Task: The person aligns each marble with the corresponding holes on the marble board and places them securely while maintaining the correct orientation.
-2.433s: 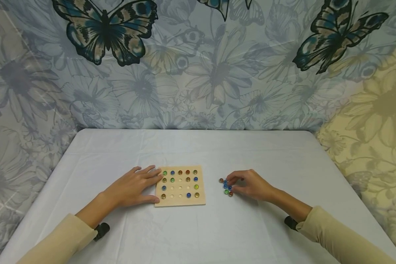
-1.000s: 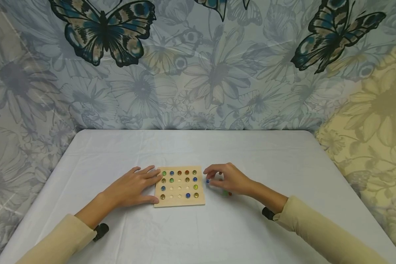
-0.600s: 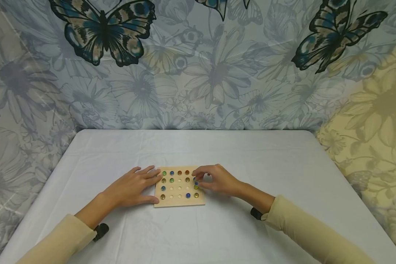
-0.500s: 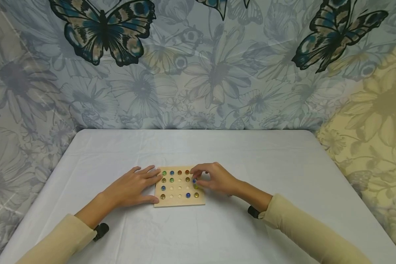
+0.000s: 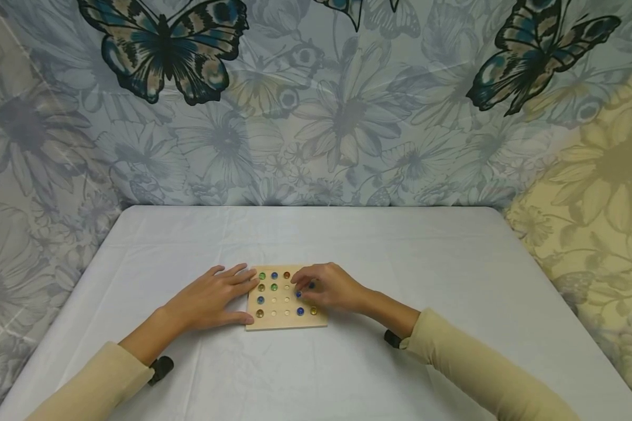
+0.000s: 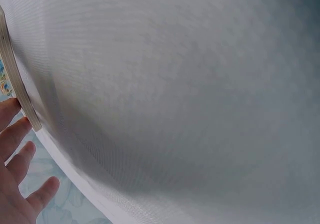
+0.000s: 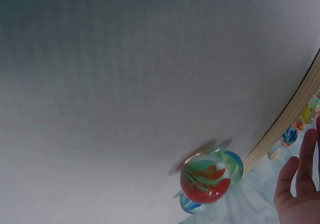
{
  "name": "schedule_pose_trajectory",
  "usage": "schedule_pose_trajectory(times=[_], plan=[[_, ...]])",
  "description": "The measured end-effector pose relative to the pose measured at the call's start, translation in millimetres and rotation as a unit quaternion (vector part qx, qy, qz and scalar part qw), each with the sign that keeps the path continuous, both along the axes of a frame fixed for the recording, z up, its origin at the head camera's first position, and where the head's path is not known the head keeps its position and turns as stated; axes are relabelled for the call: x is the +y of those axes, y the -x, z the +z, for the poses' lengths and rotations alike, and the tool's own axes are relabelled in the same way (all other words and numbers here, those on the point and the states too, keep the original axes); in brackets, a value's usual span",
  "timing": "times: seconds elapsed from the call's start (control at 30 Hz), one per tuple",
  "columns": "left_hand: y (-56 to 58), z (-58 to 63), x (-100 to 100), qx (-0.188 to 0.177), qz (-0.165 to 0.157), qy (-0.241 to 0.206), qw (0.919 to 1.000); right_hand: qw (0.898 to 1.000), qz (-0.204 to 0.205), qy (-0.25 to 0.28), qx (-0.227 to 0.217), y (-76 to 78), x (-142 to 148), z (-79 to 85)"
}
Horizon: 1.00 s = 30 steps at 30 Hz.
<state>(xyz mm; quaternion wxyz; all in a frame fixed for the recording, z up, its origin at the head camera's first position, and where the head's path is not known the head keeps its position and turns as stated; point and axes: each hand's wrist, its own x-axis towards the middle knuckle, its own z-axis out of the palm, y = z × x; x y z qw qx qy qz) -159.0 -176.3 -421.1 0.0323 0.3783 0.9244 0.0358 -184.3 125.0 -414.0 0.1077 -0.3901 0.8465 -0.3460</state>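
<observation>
A light wooden board [image 5: 280, 321] with rows of round hollows lies on the white table. Glass marbles in green, blue, brown and yellow fill many hollows; several in the middle columns hold none. My left hand [image 5: 210, 301] rests along the board's left edge, its fingers spread and fairly straight; in the left wrist view the fingertips touch the board's side. Over the right half of the board, my right hand [image 5: 334, 286] pinches a blue marble [image 5: 298, 294] between thumb and fingers, at the fourth column. That hand hides some marbles in the upper right.
Loose marbles, among them a red and green marble [image 7: 205, 179], lie on the table beside the board in the right wrist view; the right hand hides them in the head view. Behind the white table [image 5: 316, 234] hangs a butterfly-and-flower cloth [image 5: 316, 117].
My right hand has carried the blue marble left, from the loose marbles to over the board, passing the right column to the fourth. My left hand has stayed on the board.
</observation>
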Motion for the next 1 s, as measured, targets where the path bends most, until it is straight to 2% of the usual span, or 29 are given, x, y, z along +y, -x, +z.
schedule_pose_trajectory(times=[0.33, 0.63, 0.73, 1.0], plan=[[0.3, 0.1, 0, -0.002, 0.001, 0.0, 1.0, 0.998, 0.01, -0.04, 0.047, -2.6, -4, -0.5], [0.5, -0.1, 0, -0.001, 0.0, -0.001, 1.0, 0.997, 0.001, -0.055, 0.05, -3.0, -4, -0.1], [0.7, -0.5, -1, 0.002, -0.002, -0.001, 1.0, 0.997, -0.003, -0.051, 0.056, -1.8, -3, 2.0], [1.3, -1.8, 0, 0.006, -0.005, -0.004, 1.0, 0.999, -0.022, -0.012, 0.028, 1.9, 12, 15.4]])
